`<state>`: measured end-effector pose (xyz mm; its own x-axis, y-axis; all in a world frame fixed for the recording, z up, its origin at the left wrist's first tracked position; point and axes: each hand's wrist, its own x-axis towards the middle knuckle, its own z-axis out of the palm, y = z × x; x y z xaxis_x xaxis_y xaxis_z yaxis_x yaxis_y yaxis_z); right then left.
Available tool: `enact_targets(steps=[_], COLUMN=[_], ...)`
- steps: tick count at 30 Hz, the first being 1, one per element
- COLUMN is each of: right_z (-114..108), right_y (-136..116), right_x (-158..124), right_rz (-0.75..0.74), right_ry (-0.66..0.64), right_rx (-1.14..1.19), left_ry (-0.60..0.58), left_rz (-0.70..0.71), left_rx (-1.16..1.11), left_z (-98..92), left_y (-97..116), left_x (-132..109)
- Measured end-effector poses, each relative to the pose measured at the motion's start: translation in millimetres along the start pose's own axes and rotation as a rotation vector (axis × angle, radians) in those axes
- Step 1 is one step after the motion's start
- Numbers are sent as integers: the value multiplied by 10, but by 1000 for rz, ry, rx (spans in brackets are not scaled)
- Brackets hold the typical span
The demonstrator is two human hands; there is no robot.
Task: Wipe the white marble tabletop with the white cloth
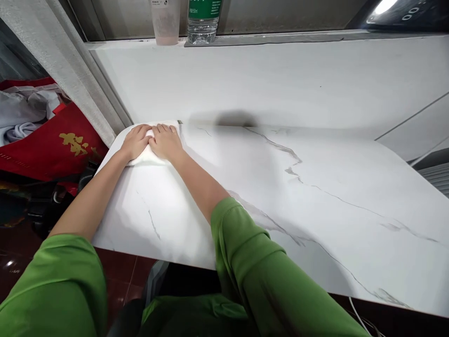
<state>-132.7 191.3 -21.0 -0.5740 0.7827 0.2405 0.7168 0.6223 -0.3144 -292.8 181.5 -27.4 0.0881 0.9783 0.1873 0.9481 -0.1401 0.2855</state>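
A folded white cloth (149, 158) lies near the far left corner of the white marble-patterned table (245, 164). Flat on its left part rests my left hand (136, 142), fingers stretched toward the wall. My right hand (165, 142) lies flat on the cloth just beside it, fingers also extended, and the two thumbs meet or nearly meet in the middle. Both palms press down from above, so much of the cloth is hidden under them. A small dark green bit shows at the cloth's far right corner.
A clear plastic cup (166, 23) and a green-labelled water bottle (203, 23) stand on the ledge behind the table. Left of it sits a red bag (52, 145) stuffed with fabric. A dark glossy object (410, 16) is at upper right; cables (358, 316) hang below the front edge.
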Motion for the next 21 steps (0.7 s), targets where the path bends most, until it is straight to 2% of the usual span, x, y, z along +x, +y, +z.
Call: enact_targets(steps=[5, 10, 16, 21], right_z=[-42, -57, -21, -156], right_y=[228, 282, 274, 232], right_x=[168, 170, 57, -381], right_rz=[45, 69, 48, 47], right_ry=[14, 40, 54, -15], right_rx=[-53, -51, -21, -28], left_ry=[8, 7, -9, -22], left_rz=[23, 30, 22, 4], left_rx=[-13, 0, 26, 64], left_z=[105, 140, 133, 155], left_y=[40, 70, 158, 481], left_x=[379, 456, 304, -89])
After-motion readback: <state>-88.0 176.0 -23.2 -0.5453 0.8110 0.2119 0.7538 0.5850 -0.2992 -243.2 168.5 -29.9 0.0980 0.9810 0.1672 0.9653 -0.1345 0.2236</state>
